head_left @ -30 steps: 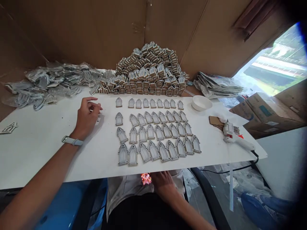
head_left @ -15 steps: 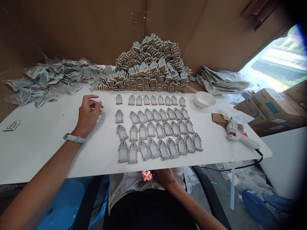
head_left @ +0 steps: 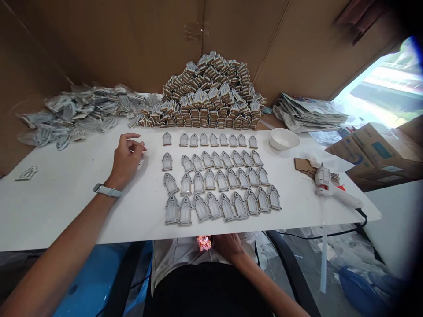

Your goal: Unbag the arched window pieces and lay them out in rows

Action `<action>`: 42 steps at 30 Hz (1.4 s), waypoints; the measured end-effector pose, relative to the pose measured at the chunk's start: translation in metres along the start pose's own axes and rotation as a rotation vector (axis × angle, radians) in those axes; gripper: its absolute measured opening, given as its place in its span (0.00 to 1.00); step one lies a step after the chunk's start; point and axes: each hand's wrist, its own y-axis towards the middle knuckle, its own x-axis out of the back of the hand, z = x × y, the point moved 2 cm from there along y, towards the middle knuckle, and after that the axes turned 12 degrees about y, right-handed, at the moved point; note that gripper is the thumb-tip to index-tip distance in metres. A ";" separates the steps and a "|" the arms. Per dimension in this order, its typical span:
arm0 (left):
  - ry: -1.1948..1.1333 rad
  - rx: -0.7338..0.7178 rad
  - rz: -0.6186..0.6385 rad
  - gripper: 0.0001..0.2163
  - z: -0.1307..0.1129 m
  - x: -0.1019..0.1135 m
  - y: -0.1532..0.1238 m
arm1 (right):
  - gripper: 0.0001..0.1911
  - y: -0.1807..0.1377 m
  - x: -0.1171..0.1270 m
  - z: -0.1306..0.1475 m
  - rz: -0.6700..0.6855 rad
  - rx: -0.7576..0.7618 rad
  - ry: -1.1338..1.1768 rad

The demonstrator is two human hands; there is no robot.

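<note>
At the far left of my white table [head_left: 66, 211], a lone arched window-shaped piece [head_left: 26, 173] lies flat and askew. Behind it spreads a heap of similar pieces in clear plastic bags [head_left: 82, 110], against the brown cardboard wall [head_left: 132, 39]. A blue seat [head_left: 84, 277] shows below the table's near edge.

My left forearm reaches in over the table, a pale-banded watch [head_left: 107, 190] on the wrist. My left hand [head_left: 128, 156] is half open, fingers loosely bent, thumb near the index finger; a small pale bit shows beneath it, and I cannot tell whether I have hold of it.

Just right of that hand, arched window pieces [head_left: 209, 179] lie in four rows of nine, upper rows with a gap after the first piece. Behind them rises a tall pile of stacked arched pieces [head_left: 211, 97], brown edges showing. My right hand [head_left: 228, 246] is low at my lap, partly hidden by the table edge, beside a bright pink patch [head_left: 204, 243]; I cannot tell how open it is or what it holds.

Further right come a white bowl [head_left: 284, 140], stacked papers [head_left: 309, 113], cardboard scraps [head_left: 303, 165], a white glue gun [head_left: 324, 178] with a long glue stick [head_left: 324, 259] hanging past the edge, and a cardboard box [head_left: 376, 147].
</note>
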 end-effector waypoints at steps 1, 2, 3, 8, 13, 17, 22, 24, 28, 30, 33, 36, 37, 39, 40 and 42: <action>0.000 0.007 0.005 0.14 0.000 0.000 0.000 | 0.26 -0.001 0.001 0.000 0.003 -0.007 0.005; 0.000 0.017 0.011 0.14 0.000 0.000 0.000 | 0.26 -0.003 0.003 0.001 0.007 -0.015 0.009; 0.000 0.024 0.014 0.15 0.001 0.000 0.000 | 0.27 -0.004 0.004 0.001 0.011 -0.022 0.012; -0.003 0.002 0.010 0.15 0.003 -0.002 0.001 | 0.27 -0.010 0.010 0.002 0.020 -0.036 0.024; 0.005 -0.016 0.010 0.14 0.004 -0.003 0.001 | 0.28 -0.011 0.016 0.005 0.018 -0.029 0.029; 0.003 -0.017 0.014 0.14 0.005 -0.004 0.001 | 0.30 -0.010 0.015 0.007 0.006 -0.033 0.027; -0.011 -0.038 0.009 0.14 0.004 -0.005 -0.001 | 0.31 -0.008 0.010 0.007 0.001 -0.038 0.016; -0.013 -0.037 0.014 0.14 0.004 -0.005 -0.001 | 0.30 -0.007 0.009 0.007 0.003 -0.039 0.013; 0.000 -0.020 0.023 0.14 0.002 -0.004 0.000 | 0.27 -0.006 0.010 0.005 0.010 -0.044 0.003; 0.013 -0.013 0.028 0.14 0.002 -0.004 0.000 | 0.27 -0.005 0.009 0.005 0.012 -0.048 -0.004; 0.023 0.000 0.037 0.14 0.002 -0.005 0.000 | 0.26 -0.004 0.007 0.005 0.027 -0.043 -0.012; 0.022 0.001 0.032 0.14 0.002 -0.006 -0.001 | 0.24 -0.004 0.001 0.003 0.055 -0.032 -0.017; 0.022 -0.003 0.030 0.14 0.002 -0.006 -0.001 | 0.24 -0.004 -0.002 0.001 0.065 -0.029 -0.019; 0.024 -0.013 0.025 0.14 0.002 -0.006 0.000 | 0.24 -0.002 -0.006 -0.001 0.081 -0.023 -0.022; 0.024 -0.018 0.024 0.14 0.002 -0.007 0.000 | 0.25 0.000 -0.008 -0.002 0.089 -0.015 -0.023; 0.020 -0.023 0.030 0.14 0.003 -0.007 0.000 | 0.27 0.005 -0.012 -0.005 0.102 0.008 -0.023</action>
